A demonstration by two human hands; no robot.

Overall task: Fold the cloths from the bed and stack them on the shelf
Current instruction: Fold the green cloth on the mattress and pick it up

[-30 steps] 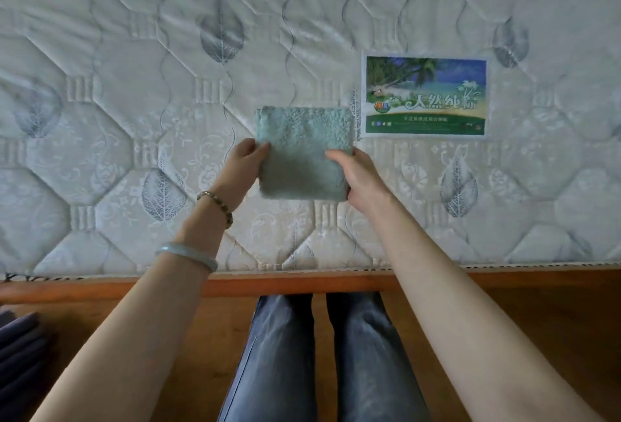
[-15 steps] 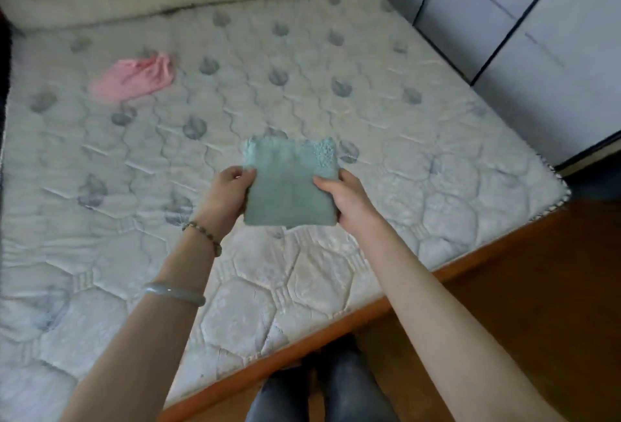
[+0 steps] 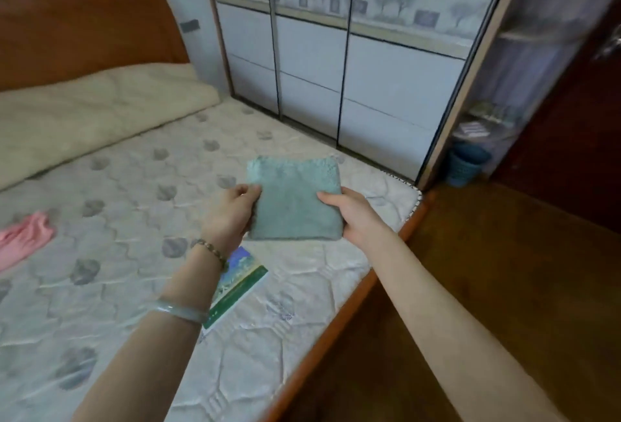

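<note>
The folded green cloth (image 3: 294,199) sits at the centre of the frame, held in the air above the mattress (image 3: 134,220). It forms a near-square pad, slightly wider than tall in the frame, so its long axis runs left to right. Its broad face is turned toward the camera. The fluffy upper edge points toward the wardrobe (image 3: 336,51) at the upper centre; the smooth folded edge points down toward the lower frame.

The left hand (image 3: 232,214) grips the left edge of the cloth, thumb on the front face and fingers closed behind it. The right hand (image 3: 353,214) grips the right edge in the same way, thumb lying across the front face. Both hands are closed on the cloth, which spans the gap between them.

A pink cloth (image 3: 23,236) lies unfolded on the mattress at the left edge of the frame, well apart from the hands. A printed label (image 3: 240,282) is on the mattress below the left wrist. Shelves (image 3: 487,119) appear blurred at the upper right.
</note>
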